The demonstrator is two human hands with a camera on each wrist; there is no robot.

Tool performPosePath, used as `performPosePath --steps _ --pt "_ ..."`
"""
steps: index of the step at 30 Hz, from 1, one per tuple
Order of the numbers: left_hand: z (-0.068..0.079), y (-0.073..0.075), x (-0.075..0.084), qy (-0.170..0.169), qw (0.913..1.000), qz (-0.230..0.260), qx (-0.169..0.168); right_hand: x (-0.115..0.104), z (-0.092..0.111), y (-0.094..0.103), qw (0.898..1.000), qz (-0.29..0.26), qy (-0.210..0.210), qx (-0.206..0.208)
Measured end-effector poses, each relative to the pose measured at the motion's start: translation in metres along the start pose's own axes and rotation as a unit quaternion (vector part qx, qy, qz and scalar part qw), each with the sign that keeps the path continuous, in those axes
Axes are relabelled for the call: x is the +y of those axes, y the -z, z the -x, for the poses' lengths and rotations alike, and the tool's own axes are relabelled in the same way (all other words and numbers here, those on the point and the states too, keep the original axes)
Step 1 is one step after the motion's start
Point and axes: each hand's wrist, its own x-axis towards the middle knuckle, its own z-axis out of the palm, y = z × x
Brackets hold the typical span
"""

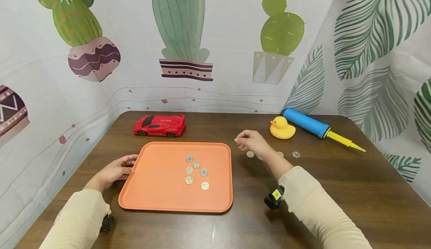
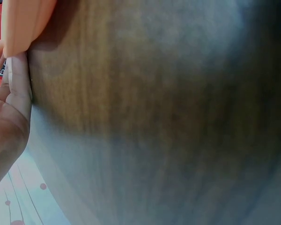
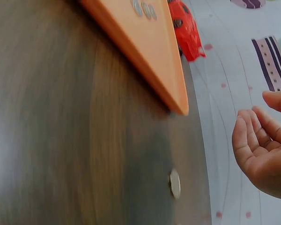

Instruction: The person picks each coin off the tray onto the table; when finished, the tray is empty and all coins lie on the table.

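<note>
A person in two cream sleeves is working with both hands at one dark wood-grain table (image 1: 215,228), where at least nine coins are showing. Six coins (image 1: 189,171) are lying on the right half of a single orange tray (image 1: 151,189), spaced close together. Three more coins (image 1: 250,154) are resting on the bare wood to the tray's right, two of them beyond the right wrist, which is possibly covering others. The left hand (image 1: 114,170) is gripping the tray's left rim, its thumb and fingers closing on the edge. The right hand (image 1: 253,143) is hovering over the wood between the tray and the yellow duck, fingers loosely bent, the thumb standing narrowly apart from them; nothing is showing in its grasp. Behind the tray, one red toy sports car (image 1: 159,125) is pointing its nose left. At the back right, one yellow rubber duck (image 1: 283,128) is facing left, and one blue hand pump (image 1: 304,122) is lying just beside it, its yellow nozzle angling toward the front right. Three whole potted cacti are decorating the white backdrop (image 1: 232,36).
</note>
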Motion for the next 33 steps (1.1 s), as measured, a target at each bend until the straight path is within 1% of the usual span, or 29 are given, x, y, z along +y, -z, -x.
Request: performPosePath --steps 3,7,15,19,21,27,30,33 --pt "0.0 0.0 0.0 -0.002 1.0 0.001 -0.001 -0.002 -0.004 -0.014 1.0 -0.009 0.005 -0.013" --pt "0.0 0.0 -0.001 -0.002 1.0 0.002 -0.002 -0.005 -0.01 -0.029 0.999 -0.006 0.006 -0.031" --pt "0.0 0.001 -0.001 -0.008 1.0 0.002 -0.001 -0.011 -0.026 -0.052 0.998 0.003 -0.007 -0.062" --pt "0.0 0.001 -0.001 -0.01 0.9999 0.006 -0.002 -0.014 -0.031 -0.063 0.996 0.025 -0.002 -0.085" --pt "0.0 0.001 0.0 -0.011 0.9999 0.006 -0.001 -0.015 -0.033 -0.069 0.994 0.047 0.006 -0.101" --pt "0.001 -0.001 0.0 -0.008 0.9999 0.005 -0.009 -0.014 -0.041 -0.08 0.984 0.106 0.03 -0.139" --pt "0.0 -0.001 -0.002 -0.005 1.0 0.005 -0.006 -0.013 -0.045 -0.086 0.98 0.119 0.039 -0.153" --pt "0.0 -0.001 -0.002 -0.005 1.0 0.005 -0.003 -0.013 -0.047 -0.093 0.973 0.15 0.056 -0.164"
